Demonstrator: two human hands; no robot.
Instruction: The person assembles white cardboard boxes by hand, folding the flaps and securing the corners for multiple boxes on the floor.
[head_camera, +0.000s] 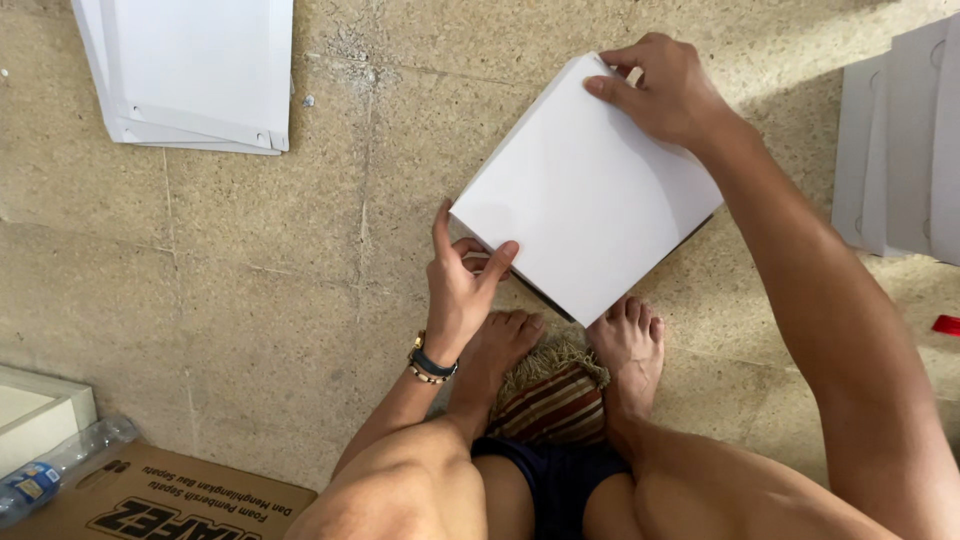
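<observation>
Both hands, left (462, 290) and right (665, 90), grip smooth white square box (585, 195); rough stone floor (250, 290).

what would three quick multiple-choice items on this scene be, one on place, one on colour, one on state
1. Where does the stack of flat white card sheets lie?
A. top left on the floor
B. on the person's lap
C. under the feet

2. What colour is the square cardboard box in the hands?
A. brown
B. white
C. red

3. How is the box held?
A. left hand only
B. right hand only
C. both hands

A, the stack lies on the stone floor at top left.
B, its visible faces are white.
C, the left hand has a grip on the near corner and the right hand on the far one.
</observation>
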